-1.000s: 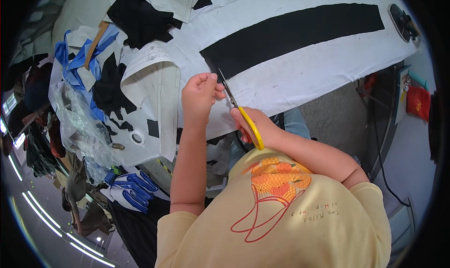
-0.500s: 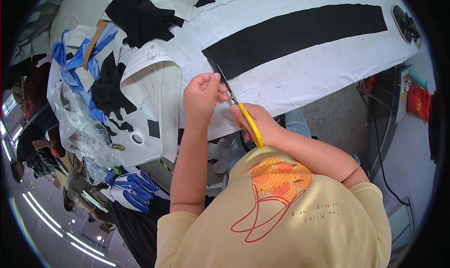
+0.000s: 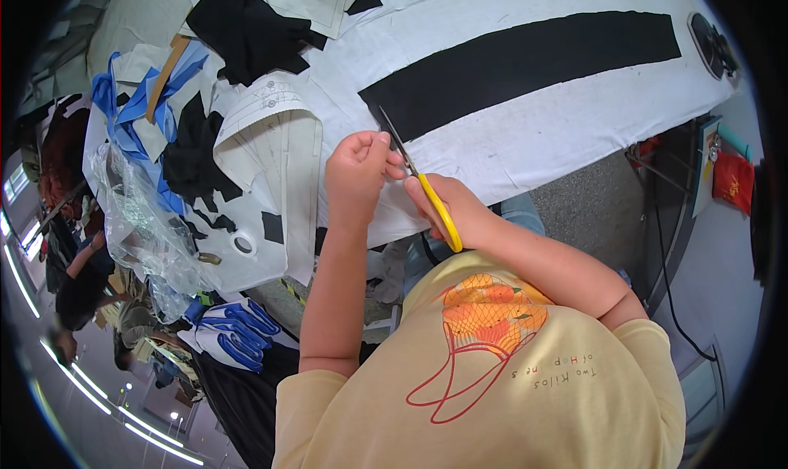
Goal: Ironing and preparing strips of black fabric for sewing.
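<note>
The right hand (image 3: 454,206) is wrapped around the yellow handles of a pair of scissors (image 3: 442,213), whose dark blades point up and away, their tips over the left end of a black cloth strip (image 3: 525,71). Just beside the blades, the left hand (image 3: 355,176) is loosely curled, thumb against fingers, at the strip's near left corner; whether it pinches the cloth cannot be told. The long, gently curved strip lies flat, stretching to the right across a white-covered table (image 3: 542,120). Near its far right end sits a dark round object (image 3: 710,46).

To the left of the left hand, a curled white sheet (image 3: 258,112) with drawn lines stands partly raised off the table. Around it are black cloth scraps (image 3: 195,155), a heap of black cloth (image 3: 246,30), blue fabric (image 3: 130,116), a brown strip (image 3: 167,77) and crumpled clear plastic (image 3: 141,210). Below the table's left edge is a blue-and-white bundle (image 3: 234,338). Farther left, another person (image 3: 82,284) appears, sideways at the fisheye rim. A red pouch (image 3: 732,178) hangs at far right.
</note>
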`<state>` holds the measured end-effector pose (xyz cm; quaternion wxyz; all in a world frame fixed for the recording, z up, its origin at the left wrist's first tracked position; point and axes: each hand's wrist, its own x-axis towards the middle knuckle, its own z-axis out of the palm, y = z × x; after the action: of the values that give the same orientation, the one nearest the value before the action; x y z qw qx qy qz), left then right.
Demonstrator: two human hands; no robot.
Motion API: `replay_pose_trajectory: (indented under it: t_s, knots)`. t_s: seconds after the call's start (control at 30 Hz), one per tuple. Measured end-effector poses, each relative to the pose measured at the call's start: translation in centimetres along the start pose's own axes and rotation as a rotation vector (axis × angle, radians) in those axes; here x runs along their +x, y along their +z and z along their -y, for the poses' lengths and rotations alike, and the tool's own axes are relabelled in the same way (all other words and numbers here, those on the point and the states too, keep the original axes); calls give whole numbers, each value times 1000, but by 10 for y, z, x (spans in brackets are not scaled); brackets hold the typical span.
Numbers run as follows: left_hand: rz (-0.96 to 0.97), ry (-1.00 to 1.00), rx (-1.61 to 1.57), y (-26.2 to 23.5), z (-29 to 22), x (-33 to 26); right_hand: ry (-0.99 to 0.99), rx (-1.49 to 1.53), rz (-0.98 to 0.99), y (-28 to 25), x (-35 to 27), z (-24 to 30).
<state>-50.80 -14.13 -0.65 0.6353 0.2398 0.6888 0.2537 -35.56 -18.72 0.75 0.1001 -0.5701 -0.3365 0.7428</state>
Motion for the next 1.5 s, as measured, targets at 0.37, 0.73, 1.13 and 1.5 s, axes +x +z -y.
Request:
replay_pose_trajectory:
  t_s: [0.37,0.73,1.13,1.5]
  knots:
    - [5,-5,-16,0,-1,-1,-59,-77,-37,-5,8,8]
    - [33,9,-29,-2,1,0,-78,-68,-42,-5,14,7]
    - [47,13,-22,-4,2,-1,-51,18,-32,-8,20,14]
    - [48,31,-35,-5,3,-1,-18,57,5,-9,20,20]
